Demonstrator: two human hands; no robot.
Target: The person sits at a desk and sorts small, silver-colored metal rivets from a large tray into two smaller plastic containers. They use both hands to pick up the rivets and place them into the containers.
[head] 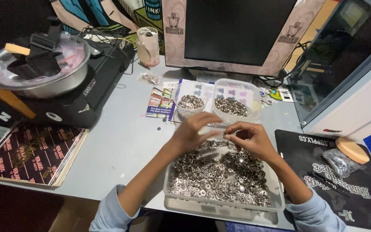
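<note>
Pinching right hand (250, 138) and left hand (190, 131) hover above tray (224, 203) of snaps (220, 172).

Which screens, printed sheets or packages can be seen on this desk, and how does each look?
Monitor: back centre, dark screen, pale patterned frame.
Leaflet: before the monitor, multicoloured rectangle.
Black mat: right, white lettering.
Dark booklets: left edge, red print.
Small bag: on the mat, clear.

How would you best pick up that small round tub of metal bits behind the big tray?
Probably by the round tub's rim, coming straight down from above: it stands upright and open, and the bigger tub sits close on one side, so a sideways grip looks cramped.
</note>
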